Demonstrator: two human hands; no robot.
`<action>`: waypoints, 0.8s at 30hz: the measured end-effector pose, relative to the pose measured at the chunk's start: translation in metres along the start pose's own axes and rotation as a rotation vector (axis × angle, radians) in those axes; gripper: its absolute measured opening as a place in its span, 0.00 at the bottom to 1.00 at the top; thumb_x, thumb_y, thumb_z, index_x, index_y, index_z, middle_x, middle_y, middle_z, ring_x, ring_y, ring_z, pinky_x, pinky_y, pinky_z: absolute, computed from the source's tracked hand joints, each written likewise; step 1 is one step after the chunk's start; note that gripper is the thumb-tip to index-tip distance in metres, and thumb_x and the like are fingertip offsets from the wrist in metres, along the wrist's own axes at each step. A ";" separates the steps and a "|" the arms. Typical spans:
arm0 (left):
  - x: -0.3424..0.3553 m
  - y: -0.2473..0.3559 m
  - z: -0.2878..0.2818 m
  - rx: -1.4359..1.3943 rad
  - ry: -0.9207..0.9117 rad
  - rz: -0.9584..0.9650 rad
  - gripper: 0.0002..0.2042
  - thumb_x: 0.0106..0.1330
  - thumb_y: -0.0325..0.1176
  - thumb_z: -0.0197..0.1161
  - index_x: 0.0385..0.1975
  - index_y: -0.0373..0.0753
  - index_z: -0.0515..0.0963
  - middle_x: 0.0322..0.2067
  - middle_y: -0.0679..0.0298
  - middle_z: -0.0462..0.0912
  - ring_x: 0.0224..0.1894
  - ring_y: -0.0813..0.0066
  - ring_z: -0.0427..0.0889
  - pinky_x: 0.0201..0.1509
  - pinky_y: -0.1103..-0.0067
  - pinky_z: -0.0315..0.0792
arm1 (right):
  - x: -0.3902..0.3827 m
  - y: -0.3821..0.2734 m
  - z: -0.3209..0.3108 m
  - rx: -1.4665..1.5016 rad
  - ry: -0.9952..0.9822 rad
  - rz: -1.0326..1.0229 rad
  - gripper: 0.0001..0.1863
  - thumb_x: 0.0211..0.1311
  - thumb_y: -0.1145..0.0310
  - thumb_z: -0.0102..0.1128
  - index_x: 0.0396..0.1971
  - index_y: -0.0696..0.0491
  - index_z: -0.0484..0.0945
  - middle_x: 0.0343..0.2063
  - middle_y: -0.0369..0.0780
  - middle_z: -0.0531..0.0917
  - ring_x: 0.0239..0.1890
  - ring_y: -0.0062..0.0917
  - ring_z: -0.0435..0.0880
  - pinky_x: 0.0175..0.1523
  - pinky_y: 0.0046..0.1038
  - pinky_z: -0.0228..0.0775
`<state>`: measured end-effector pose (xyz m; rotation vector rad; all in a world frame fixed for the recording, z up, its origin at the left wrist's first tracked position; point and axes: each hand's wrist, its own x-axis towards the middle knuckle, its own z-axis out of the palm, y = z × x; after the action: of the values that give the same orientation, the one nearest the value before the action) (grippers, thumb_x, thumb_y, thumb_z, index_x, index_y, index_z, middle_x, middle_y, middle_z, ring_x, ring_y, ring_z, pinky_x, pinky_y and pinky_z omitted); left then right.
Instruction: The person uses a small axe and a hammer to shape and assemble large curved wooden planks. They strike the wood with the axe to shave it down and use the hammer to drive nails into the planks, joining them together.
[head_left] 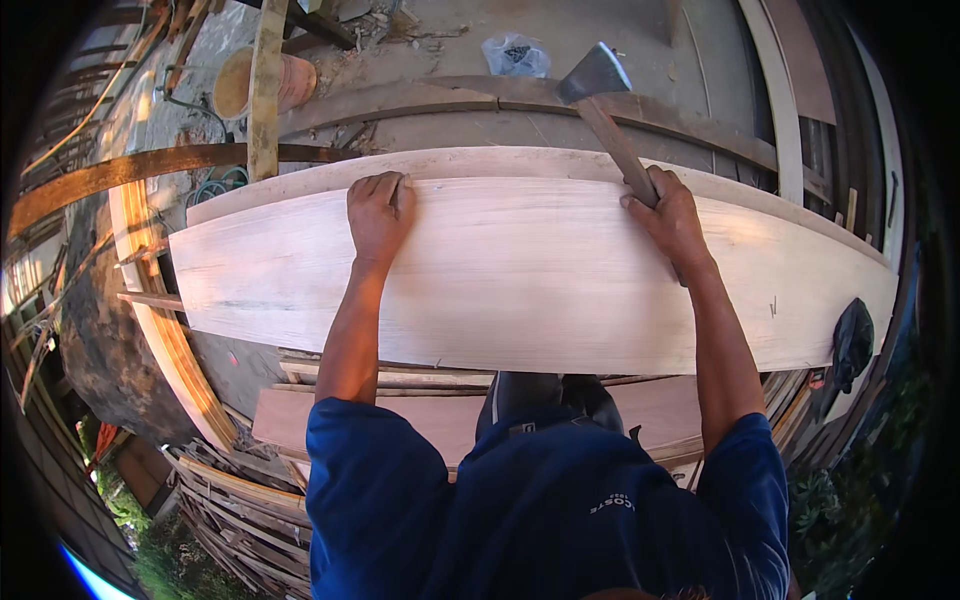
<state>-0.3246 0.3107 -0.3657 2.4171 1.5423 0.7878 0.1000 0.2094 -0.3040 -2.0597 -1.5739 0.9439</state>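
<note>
A wide pale wooden board (530, 270) lies crosswise in front of me. My left hand (380, 218) is closed at the board's far edge, left of the middle, its fingers curled under. Whatever is between those fingers, if anything, is hidden. Further right, my right hand (668, 215) is wrapped round the wooden handle of a hatchet (612, 130). Its metal head points up and away, beyond the far edge, while the handle's end reaches down over the board. Small nails (773, 306) show on the board toward the right.
Behind the board's far edge runs another plank (500, 160). A bucket (285, 82) and a clear plastic bag (515, 55) with small dark things stand on the floor beyond. A black bag (852, 345) hangs at the right end. Stacked timber (245, 510) lies at lower left.
</note>
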 end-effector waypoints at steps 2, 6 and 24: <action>-0.001 -0.002 0.003 0.009 -0.005 0.005 0.08 0.65 0.31 0.65 0.38 0.36 0.86 0.38 0.57 0.89 0.45 0.56 0.85 0.60 0.60 0.72 | 0.000 -0.007 -0.001 -0.018 -0.002 -0.017 0.16 0.58 0.68 0.74 0.41 0.60 0.80 0.38 0.51 0.81 0.43 0.45 0.82 0.50 0.43 0.73; 0.004 0.007 -0.004 0.236 0.002 0.182 0.10 0.66 0.31 0.65 0.44 0.37 0.85 0.44 0.57 0.88 0.52 0.55 0.83 0.62 0.57 0.71 | -0.004 -0.013 -0.005 -0.041 0.007 0.003 0.16 0.57 0.68 0.74 0.39 0.61 0.80 0.39 0.51 0.81 0.45 0.45 0.81 0.52 0.43 0.72; -0.008 -0.004 -0.002 0.011 -0.022 -0.050 0.08 0.68 0.35 0.62 0.39 0.38 0.83 0.41 0.60 0.87 0.49 0.59 0.81 0.62 0.61 0.69 | -0.073 -0.116 0.040 -0.078 -0.182 -0.111 0.20 0.74 0.55 0.63 0.53 0.54 0.74 0.28 0.52 0.86 0.31 0.51 0.87 0.35 0.46 0.77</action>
<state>-0.3317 0.3048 -0.3686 2.3771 1.5963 0.7426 -0.0194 0.1705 -0.2361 -1.9605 -1.8254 1.0700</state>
